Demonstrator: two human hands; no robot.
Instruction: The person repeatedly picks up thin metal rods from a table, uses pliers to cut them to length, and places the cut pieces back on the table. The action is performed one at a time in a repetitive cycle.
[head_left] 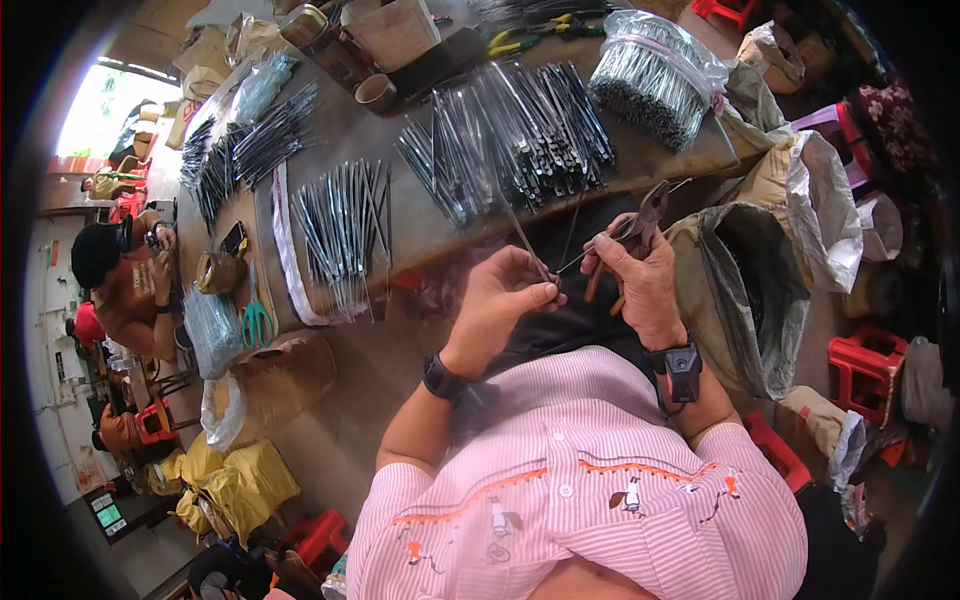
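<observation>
My left hand (515, 285) pinches a thin metal rod (522, 230) that points up toward the table edge. In my right hand (645, 275) is a pair of pliers (648, 212), its metal jaws pointing up and its brown handles running down through the fingers. A thin wire spans the small gap between the two hands; which hand grips it I cannot tell. Just beyond the hands, dark flat metal strips (560, 130) lie side by side on the table (420, 265). A smaller group of strips (342, 225) lies to the left.
A plastic-wrapped rod bundle (655, 85) stands at the far right. Green-yellow pliers (512, 45) and a round cup (376, 92) lie at the back. Teal scissors (257, 322) are at left. An open sack (755, 300) stands right of me. Another person (130, 285) sits at left.
</observation>
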